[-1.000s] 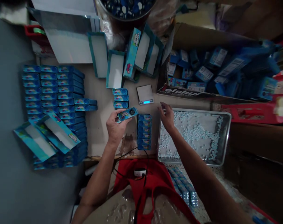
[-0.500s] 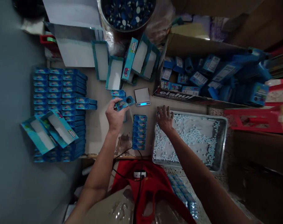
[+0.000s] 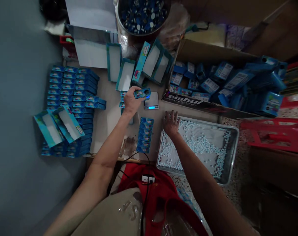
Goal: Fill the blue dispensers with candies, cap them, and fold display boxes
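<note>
A small blue box (image 3: 140,93) is gripped by my left hand (image 3: 132,102), over the left part of a small digital scale (image 3: 155,98) with a lit display. My right hand (image 3: 171,123) rests with fingers spread at the upper left corner of a metal tray (image 3: 233,154). Small pale blue balls (image 3: 203,144) lie scattered in that tray. Just below the scale stands a column of blue boxes (image 3: 145,135). A few more blue boxes, partly hidden by my left hand, lie beneath it.
Many blue boxes (image 3: 69,82) are stacked at left, with two open display trays (image 3: 66,124) on them. More open trays (image 3: 126,73) stand behind the scale. A carton (image 3: 188,99) of blue boxes is at right. A metal pot (image 3: 118,16) holds blue and silver pieces.
My left hand has moved up and right with the blue box, from beside the scale to over its edge. My right hand stays at the tray corner. The view has shifted slightly.
</note>
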`<action>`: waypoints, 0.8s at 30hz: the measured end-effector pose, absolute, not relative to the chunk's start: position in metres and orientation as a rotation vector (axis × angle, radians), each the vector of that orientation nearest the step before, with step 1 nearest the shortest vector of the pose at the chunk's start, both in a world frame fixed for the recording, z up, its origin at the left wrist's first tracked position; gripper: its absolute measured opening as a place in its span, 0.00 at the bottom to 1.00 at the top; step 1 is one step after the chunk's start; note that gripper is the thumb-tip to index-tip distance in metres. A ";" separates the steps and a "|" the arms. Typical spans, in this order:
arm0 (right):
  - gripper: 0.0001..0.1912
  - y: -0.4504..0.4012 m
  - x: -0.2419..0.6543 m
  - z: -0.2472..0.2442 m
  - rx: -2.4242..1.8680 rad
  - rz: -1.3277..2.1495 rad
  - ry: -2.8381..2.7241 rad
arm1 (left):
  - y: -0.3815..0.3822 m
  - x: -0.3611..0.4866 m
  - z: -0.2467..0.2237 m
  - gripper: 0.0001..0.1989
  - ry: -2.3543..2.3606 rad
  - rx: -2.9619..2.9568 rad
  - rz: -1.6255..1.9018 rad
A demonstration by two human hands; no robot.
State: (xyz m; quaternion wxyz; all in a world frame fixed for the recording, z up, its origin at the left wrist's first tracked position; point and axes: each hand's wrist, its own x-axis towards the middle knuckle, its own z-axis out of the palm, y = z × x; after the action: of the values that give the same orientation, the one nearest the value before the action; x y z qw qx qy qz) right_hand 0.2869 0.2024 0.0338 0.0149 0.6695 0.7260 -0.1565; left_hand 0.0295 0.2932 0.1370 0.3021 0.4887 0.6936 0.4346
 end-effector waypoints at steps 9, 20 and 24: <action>0.34 0.205 0.288 0.032 1.995 -0.493 2.183 | 0.288 0.024 0.135 0.21 1.851 1.299 1.150; 0.32 0.208 0.290 0.031 2.013 -0.515 2.176 | 0.295 0.026 0.124 0.21 1.845 1.327 1.135; 0.32 0.209 0.290 0.034 1.993 -0.502 2.161 | 0.298 0.028 0.121 0.21 1.828 1.349 1.114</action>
State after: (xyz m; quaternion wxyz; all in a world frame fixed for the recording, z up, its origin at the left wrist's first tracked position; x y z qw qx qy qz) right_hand 0.2895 0.2089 0.0337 0.0797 0.6661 0.7223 -0.1679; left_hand 0.0281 0.2979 0.1209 0.3010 0.5084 0.6889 0.4200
